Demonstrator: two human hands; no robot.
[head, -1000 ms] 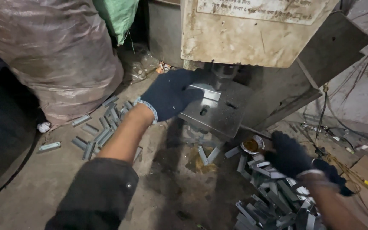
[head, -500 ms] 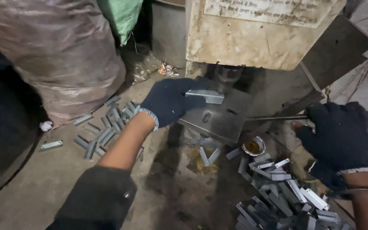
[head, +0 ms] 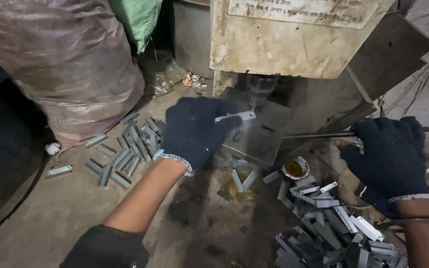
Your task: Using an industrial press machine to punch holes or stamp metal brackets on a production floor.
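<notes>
Both hands wear dark navy knit gloves, the left hand (head: 194,130) with a pale blue-white cuff edge, the right hand (head: 391,161) likewise. The metal strip (head: 235,117) is pale silver-grey on the dull grey steel block (head: 264,134). The press housing (head: 289,44) is stained cream. The scattered strips (head: 125,149) are grey, the sack (head: 137,17) green, the small dish (head: 294,168) amber inside.

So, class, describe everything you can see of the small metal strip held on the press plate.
The metal strip is a short, flat, pale grey piece, seemingly steel, with a dull shine. It lies roughly level on the square grey plate of the press, just in front of the round ram above. The gloved left hand grips its near end with its fingertips; the far end points toward the ram. No holes can be made out.
</notes>
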